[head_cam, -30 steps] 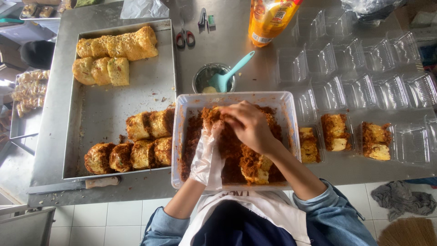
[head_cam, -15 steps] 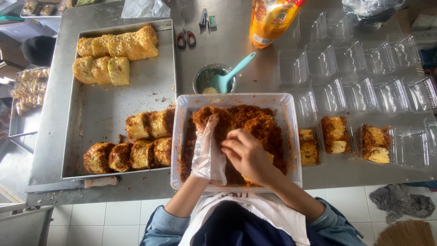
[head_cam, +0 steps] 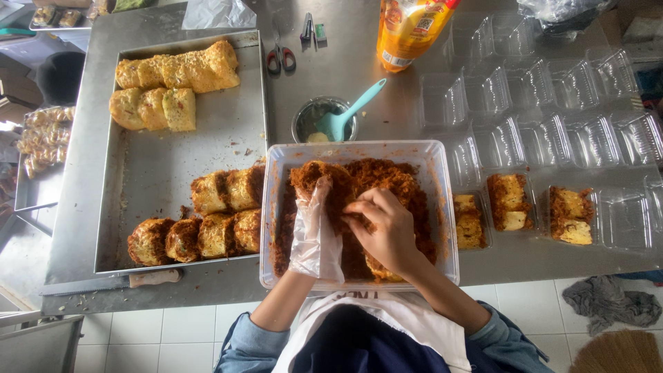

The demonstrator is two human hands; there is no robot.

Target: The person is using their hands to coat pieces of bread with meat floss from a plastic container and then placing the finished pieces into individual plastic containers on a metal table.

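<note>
Gloved left hand [head_cam: 315, 231] and bare right hand [head_cam: 388, 231] clamp a floss-coated roll [head_cam: 331, 181] inside the clear rectangular plastic tub [head_cam: 442, 207]; squeezing hard risks crumbling it.

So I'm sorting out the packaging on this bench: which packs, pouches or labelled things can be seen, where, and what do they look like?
Orange-yellow plastic pouch: top centre of the steel table, upright, with a small white printed label patch.
Clear plastic clamshell boxes: rows at right, mostly empty.
Three filled clear boxes: right of the clear plastic tub, each holding coated roll pieces.
Clear plastic bag: top edge, crumpled.
Bagged snacks: far left, partly seen.
No signs or screens.
</note>
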